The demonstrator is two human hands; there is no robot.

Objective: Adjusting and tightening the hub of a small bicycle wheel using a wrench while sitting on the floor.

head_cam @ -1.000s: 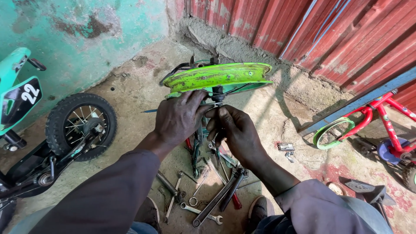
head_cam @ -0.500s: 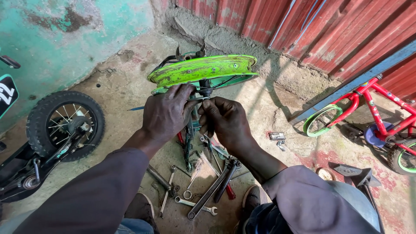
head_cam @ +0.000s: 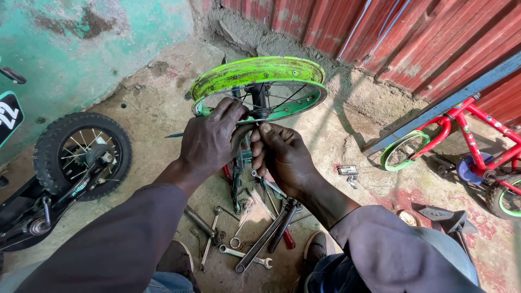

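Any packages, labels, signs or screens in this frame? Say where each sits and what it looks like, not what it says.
Number plate: far left edge, on the small black bike; dark panel, teal border, white digits.
Small packet: on the ground right of the hands, flat, silvery with dark print.
Sticker: on the red bicycle frame, small, pale.
No screens or signs.

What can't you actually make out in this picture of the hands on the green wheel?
Head view:
- What the left hand and right hand pinch near the green wheel hub: hidden by fingers.
- Red bicycle: cut off by right edge.
- Small parts on the ground: too small.
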